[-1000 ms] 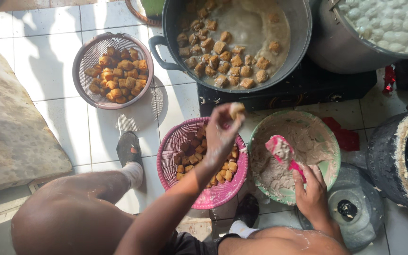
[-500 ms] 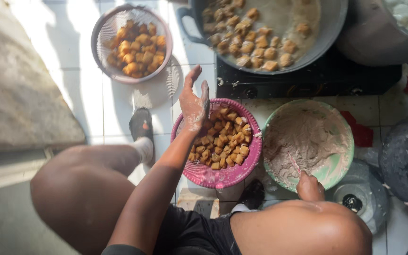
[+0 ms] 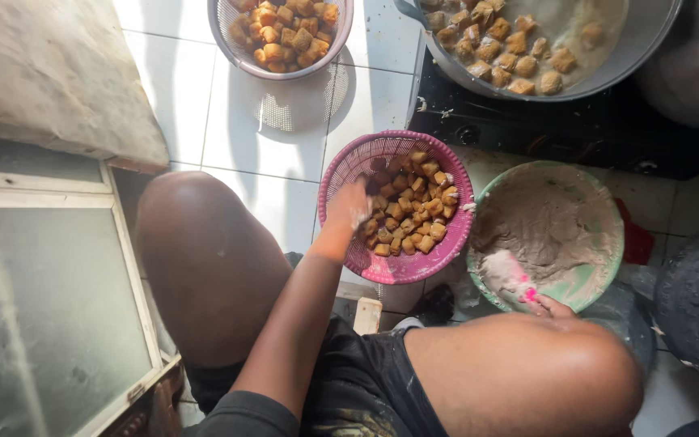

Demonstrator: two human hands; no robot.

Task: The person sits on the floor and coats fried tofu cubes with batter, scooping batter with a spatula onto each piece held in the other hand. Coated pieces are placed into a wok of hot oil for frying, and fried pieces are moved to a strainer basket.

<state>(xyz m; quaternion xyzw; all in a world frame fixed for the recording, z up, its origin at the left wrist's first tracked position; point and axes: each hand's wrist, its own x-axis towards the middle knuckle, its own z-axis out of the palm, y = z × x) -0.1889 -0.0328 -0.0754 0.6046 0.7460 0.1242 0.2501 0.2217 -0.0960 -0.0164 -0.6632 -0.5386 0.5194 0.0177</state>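
Hand change: left hand, up w/ a puff 1 s ago, now down in pink basket, fingers curling among puffs; grasp unclear. Right hand, mostly hidden, grips pink scoop at paste bowl.

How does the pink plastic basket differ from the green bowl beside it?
The pink plastic basket has perforated walls and holds golden-brown fried cubes; the green bowl is solid and holds a smooth grey-brown paste. The left hand reaches into the basket, the right hand rests at the bowl's rim. Both are round.
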